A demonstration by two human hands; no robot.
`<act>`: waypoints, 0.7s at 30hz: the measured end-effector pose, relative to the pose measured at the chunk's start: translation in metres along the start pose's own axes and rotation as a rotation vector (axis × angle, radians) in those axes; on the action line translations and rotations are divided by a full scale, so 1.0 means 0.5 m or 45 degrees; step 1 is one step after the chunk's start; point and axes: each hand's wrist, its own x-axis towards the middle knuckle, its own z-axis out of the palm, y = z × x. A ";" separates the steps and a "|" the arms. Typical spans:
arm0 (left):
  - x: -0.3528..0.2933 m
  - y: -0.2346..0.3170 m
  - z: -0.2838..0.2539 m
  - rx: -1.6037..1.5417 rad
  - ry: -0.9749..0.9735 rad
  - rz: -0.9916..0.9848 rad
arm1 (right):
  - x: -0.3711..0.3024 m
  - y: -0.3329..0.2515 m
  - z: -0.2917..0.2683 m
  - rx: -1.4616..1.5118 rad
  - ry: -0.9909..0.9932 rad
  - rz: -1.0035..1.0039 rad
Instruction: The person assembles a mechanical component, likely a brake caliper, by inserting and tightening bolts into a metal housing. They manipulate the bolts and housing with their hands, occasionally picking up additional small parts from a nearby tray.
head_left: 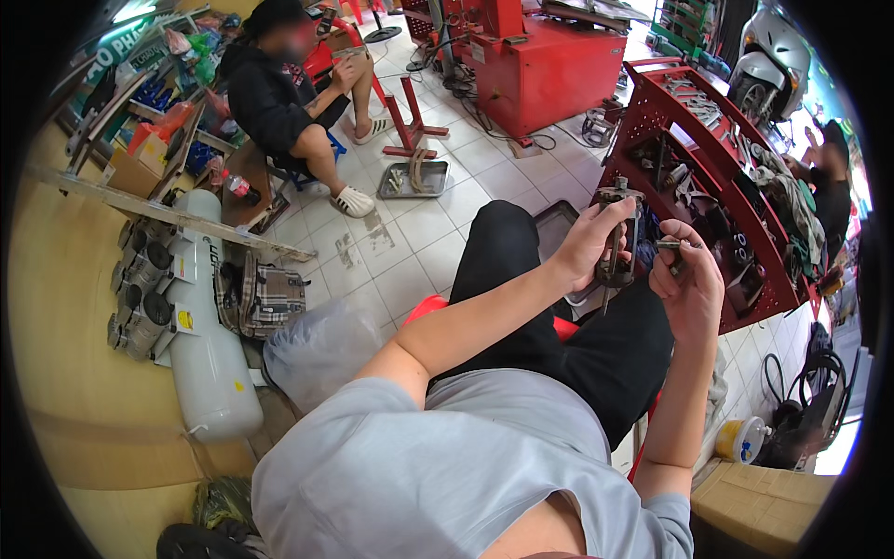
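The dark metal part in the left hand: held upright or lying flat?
Upright. The left hand grips the metal part by its middle, long axis vertical, over the lap; the right hand brings a small tool beside it.

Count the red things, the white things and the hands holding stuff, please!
Red things: 3 (tool rack, big machine, stand)
White things: 2 (air tank, scooter)
Hands holding stuff: 2 (left hand on metal part, right hand on small tool)
Total: 7
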 end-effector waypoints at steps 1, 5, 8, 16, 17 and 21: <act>-0.008 -0.001 0.004 0.020 0.012 -0.005 | -0.008 0.001 0.010 -0.041 0.039 -0.027; -0.017 0.019 0.003 0.060 -0.062 0.061 | -0.011 -0.004 0.042 -0.277 0.092 -0.187; -0.032 0.013 -0.008 0.062 -0.112 0.074 | -0.039 -0.015 0.060 -0.433 0.101 -0.269; -0.057 0.009 -0.011 0.223 -0.226 0.138 | -0.068 -0.018 0.079 -0.616 0.053 -0.417; -0.059 0.013 -0.016 0.222 -0.202 0.140 | -0.067 -0.020 0.086 -0.667 0.063 -0.428; -0.071 0.032 -0.023 0.196 -0.326 0.099 | -0.072 -0.011 0.095 -0.838 0.146 -0.612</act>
